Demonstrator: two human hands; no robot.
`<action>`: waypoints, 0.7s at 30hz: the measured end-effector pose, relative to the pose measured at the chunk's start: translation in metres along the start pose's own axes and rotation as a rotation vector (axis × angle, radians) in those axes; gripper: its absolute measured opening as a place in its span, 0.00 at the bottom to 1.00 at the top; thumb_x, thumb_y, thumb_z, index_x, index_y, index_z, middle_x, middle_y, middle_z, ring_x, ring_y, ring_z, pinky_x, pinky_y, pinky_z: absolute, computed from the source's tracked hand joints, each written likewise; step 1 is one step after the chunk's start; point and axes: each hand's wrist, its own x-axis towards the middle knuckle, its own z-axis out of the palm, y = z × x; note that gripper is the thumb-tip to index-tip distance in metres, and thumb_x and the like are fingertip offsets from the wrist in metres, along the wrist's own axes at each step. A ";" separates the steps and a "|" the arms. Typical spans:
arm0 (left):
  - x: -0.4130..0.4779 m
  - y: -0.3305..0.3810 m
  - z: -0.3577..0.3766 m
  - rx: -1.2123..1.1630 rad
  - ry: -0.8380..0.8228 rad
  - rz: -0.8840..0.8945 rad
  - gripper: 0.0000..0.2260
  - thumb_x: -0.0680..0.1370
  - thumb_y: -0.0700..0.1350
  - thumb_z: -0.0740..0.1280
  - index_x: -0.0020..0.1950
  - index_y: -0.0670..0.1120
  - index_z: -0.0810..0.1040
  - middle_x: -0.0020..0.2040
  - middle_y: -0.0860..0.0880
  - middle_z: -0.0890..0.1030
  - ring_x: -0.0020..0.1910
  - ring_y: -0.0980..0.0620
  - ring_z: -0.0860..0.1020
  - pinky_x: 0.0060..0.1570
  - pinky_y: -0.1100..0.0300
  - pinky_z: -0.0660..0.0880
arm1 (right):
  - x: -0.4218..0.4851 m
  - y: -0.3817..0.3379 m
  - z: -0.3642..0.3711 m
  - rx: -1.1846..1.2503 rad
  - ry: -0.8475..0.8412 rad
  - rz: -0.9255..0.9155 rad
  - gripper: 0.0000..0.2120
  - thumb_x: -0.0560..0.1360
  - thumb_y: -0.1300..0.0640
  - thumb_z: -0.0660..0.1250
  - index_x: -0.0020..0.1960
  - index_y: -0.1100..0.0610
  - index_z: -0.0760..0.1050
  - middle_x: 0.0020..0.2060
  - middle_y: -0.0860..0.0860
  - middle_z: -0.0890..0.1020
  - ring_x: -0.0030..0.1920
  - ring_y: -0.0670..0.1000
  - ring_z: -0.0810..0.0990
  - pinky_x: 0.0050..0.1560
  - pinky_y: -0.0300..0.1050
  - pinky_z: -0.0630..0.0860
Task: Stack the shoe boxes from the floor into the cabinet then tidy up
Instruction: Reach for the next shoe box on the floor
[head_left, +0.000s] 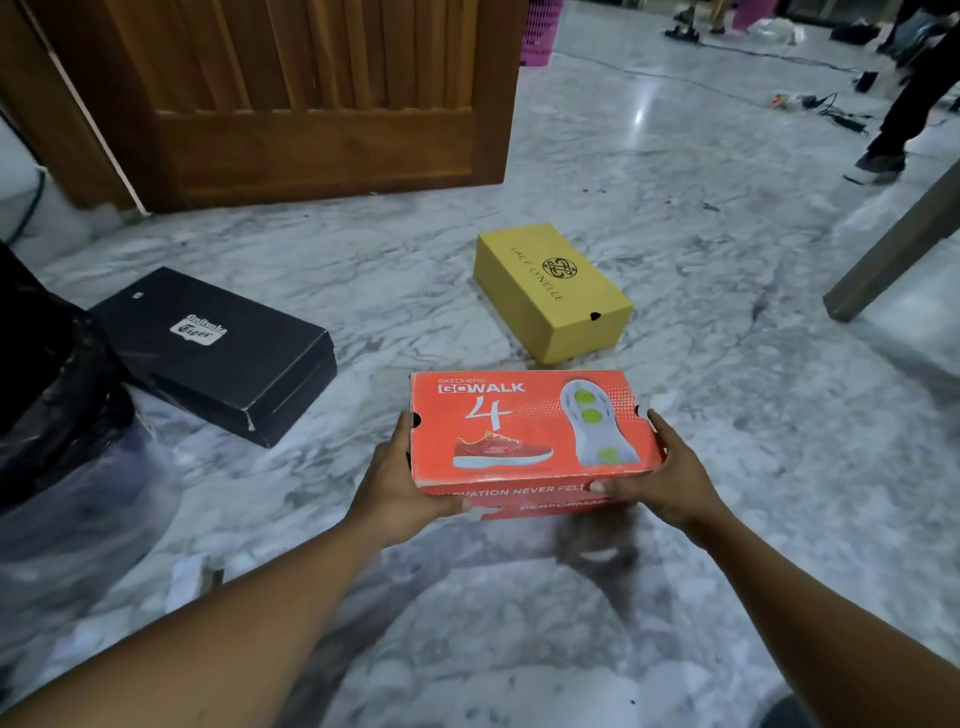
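Most fingers of your left grip (396, 480) and right grip (670, 480) are hidden behind the ends of the red box (524, 431). Its underside is out of sight too. Just below it, a dark smear (597, 545) is too blurred to identify. At the left edge a black bulky shape (47, 395) is cut off. The pink basket (540, 31) is cropped by the top edge. At upper right you see only a person's leg (904, 104).

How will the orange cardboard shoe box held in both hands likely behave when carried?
Probably stiff: the orange cardboard shoe box shows square, unbowed edges between the left hand and right hand. Likely light, since grips at its two ends alone hold it.
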 end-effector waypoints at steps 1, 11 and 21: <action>-0.006 0.001 -0.005 0.016 0.002 0.003 0.54 0.52 0.64 0.84 0.72 0.68 0.58 0.58 0.55 0.79 0.58 0.54 0.79 0.55 0.49 0.80 | -0.007 -0.005 0.001 0.021 -0.007 -0.002 0.35 0.56 0.64 0.86 0.55 0.43 0.74 0.48 0.39 0.85 0.48 0.45 0.86 0.43 0.40 0.82; -0.092 0.093 -0.108 0.110 0.133 0.187 0.55 0.51 0.71 0.80 0.73 0.65 0.57 0.61 0.58 0.77 0.62 0.54 0.74 0.57 0.48 0.77 | -0.094 -0.125 0.000 0.139 -0.008 -0.238 0.34 0.57 0.68 0.83 0.58 0.49 0.75 0.49 0.44 0.86 0.47 0.48 0.86 0.41 0.39 0.82; -0.318 0.229 -0.264 0.161 0.463 0.355 0.69 0.51 0.75 0.76 0.77 0.65 0.33 0.73 0.53 0.67 0.77 0.50 0.58 0.70 0.47 0.66 | -0.250 -0.312 0.002 0.130 0.059 -0.643 0.43 0.50 0.49 0.87 0.61 0.51 0.74 0.54 0.49 0.85 0.52 0.51 0.85 0.51 0.52 0.83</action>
